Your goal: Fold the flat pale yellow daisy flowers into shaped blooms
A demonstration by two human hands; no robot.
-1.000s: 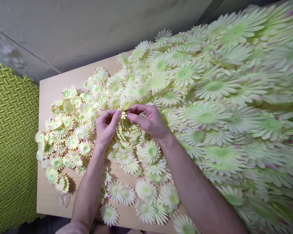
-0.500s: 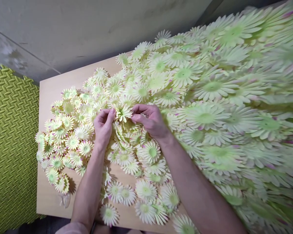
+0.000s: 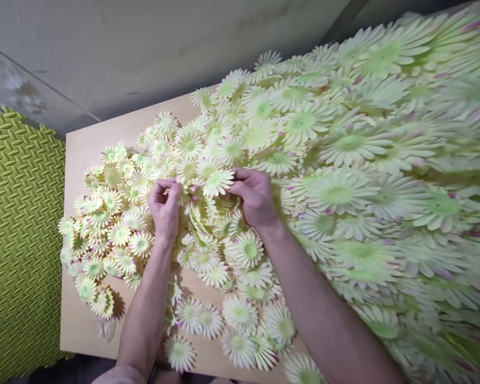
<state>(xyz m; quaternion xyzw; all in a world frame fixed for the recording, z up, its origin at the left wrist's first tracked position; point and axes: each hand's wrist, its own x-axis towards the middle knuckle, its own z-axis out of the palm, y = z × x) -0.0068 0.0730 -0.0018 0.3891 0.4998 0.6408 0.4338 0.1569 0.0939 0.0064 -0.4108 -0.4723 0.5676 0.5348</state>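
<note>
Pale cream-green artificial flower heads, many with pink petal tips, lie heaped around both hands. My right hand (image 3: pixel 255 197) pinches one flower head (image 3: pixel 218 182) by its right-side petals, its light green centre facing up. To the left, my left hand (image 3: pixel 165 207) is apart from that flower, with thumb and forefinger pressed together. Whether a petal or anything else sits in that pinch I cannot make out. Below and between the hands are more loose flower heads (image 3: pixel 249 249), some overlapping.
The flowers rest on a light wooden board (image 3: pixel 82 298). A dense heap of flower heads (image 3: pixel 348 143) covers its right side. A small piece of clear plastic (image 3: pixel 106 328) lies at the lower left. A green textured mat (image 3: pixel 20 240) and a grey wall (image 3: pixel 144 48) border the board.
The flower head between my hands has shifted right with my right hand and is turned flatter. My left hand has drawn slightly left, away from it.
</note>
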